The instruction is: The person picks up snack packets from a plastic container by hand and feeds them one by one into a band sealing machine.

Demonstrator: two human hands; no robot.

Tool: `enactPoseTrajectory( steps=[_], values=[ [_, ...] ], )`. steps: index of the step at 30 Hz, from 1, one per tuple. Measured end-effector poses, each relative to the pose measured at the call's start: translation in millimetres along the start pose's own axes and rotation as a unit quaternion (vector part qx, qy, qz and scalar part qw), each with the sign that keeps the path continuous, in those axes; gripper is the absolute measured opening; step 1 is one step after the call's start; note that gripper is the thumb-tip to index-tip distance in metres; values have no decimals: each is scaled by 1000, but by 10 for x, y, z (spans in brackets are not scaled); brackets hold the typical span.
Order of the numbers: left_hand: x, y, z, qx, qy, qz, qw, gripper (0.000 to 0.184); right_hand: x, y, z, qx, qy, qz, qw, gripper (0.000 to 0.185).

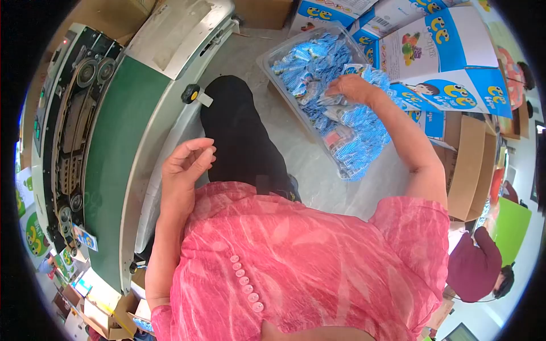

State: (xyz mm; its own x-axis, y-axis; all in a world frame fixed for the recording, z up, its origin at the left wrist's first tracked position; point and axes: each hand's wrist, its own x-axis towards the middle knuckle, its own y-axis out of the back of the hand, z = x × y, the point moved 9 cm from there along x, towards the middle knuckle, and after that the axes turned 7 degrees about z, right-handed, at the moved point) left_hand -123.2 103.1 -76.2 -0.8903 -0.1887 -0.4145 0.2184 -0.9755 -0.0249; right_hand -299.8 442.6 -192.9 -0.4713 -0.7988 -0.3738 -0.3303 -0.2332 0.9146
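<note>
My right hand is down in a clear plastic tub, its fingers bent together on one of the small blue-and-white packets; the fingertips are partly hidden there. Several such packets fill the tub, and more are heaped over its near side. My left hand hovers beside my dark trouser leg, near the edge of the green conveyor belt. Its fingers are curled and the thumb is close to the index fingertip, with nothing visible between them.
On the left runs a machine with a green conveyor belt, with a black knob on its edge. Printed blue-and-white cartons stand beyond the tub. Brown cardboard boxes are at the right, near another person in a dark red top.
</note>
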Motion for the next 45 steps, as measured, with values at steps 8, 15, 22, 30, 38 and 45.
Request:
enactPoseTrajectory(
  steps=[8,15,22,30,38,45],
  values=[
    [89,-157,4,34,14,-17,999,20,-29,514,479,167,-58,137,975,49],
    [281,-969,711,275,-340,-105,893,53,-74,1305,481,309,-99,173,930,47],
    [514,-1446,1306,264,-365,-21,893,81,251,2798,-1166,318,7,148,936,43],
    [634,-106,1774,-157,-287,31,945,49,724,3700,-1444,552,146,444,691,48],
    [1247,364,1525,-75,-318,94,941,65,1750,2845,-1601,603,133,356,701,58],
    [789,326,1665,-65,-417,140,896,71,1530,2849,-1924,626,153,423,637,48]
  ],
)
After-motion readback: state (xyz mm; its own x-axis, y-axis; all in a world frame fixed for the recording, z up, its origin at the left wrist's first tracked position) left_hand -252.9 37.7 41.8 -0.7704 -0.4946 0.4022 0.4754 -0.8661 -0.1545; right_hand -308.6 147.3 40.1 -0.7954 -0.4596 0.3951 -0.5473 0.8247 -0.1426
